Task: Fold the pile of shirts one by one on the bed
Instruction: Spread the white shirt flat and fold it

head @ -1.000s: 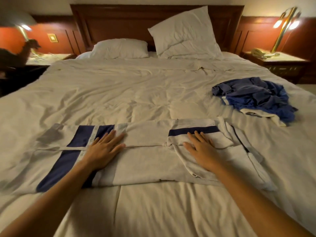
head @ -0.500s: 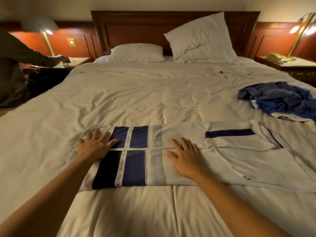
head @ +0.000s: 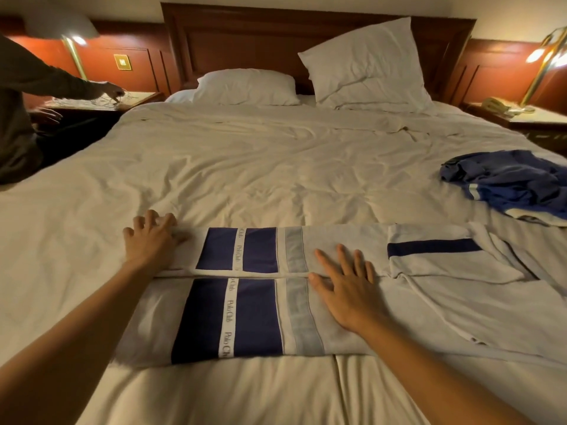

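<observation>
A white shirt (head: 251, 317) with navy bands lies stretched sideways across the near part of the bed (head: 276, 167), its sides folded in to meet along a middle seam. My left hand (head: 150, 240) is at the shirt's left end, fingers curled over the far corner of the hem. My right hand (head: 346, 289) presses flat on the shirt's middle, fingers spread. A crumpled blue shirt (head: 515, 182) sits in a heap at the right side of the bed, over a bit of white cloth.
Two white pillows (head: 245, 87) (head: 368, 62) lean at the wooden headboard. Another person (head: 18, 118) reaches over the left nightstand (head: 101, 102). The right nightstand (head: 540, 118) holds a telephone (head: 494, 105) and a lit brass lamp (head: 549, 50).
My left hand slid left to the shirt's hem and its fingers curled onto the corner. My right hand moved a little left along the shirt, still flat. The view shifted left.
</observation>
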